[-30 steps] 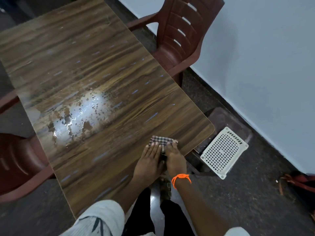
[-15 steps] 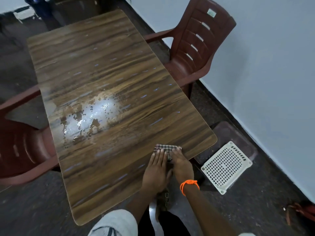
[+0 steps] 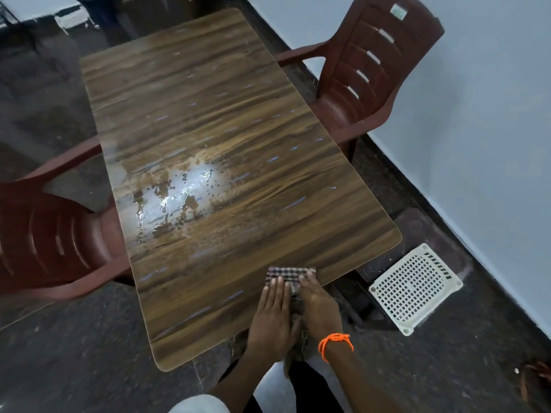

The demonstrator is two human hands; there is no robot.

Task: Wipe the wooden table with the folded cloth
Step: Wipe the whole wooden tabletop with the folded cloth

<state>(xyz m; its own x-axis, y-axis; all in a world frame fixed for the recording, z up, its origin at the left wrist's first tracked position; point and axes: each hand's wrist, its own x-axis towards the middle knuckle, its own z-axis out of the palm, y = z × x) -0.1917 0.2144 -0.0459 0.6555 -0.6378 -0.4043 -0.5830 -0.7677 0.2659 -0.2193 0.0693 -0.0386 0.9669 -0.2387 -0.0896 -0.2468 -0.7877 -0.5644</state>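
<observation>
The bench runs from the upper middle of the frame down to the lower middle, its wood grain glossy, with a wet patch shining left of centre. At the bench's near edge, lower centre of the frame, lies the cloth (a small checked square, folded), flat on the wood.

Both hands lie on the cloth side by side. The left hand is flat, fingers straight and together, fingertips on the cloth's left part. The right hand is likewise flat with straight fingers pressing the cloth's right part; an orange band circles its wrist. Neither hand curls round the cloth.

A brown chair stands at the upper right, against the bench's right edge, and another chair at the left edge of the frame. On the floor to the lower right, just beside the bench's corner, lies a white grille. A pale wall fills the right side.
</observation>
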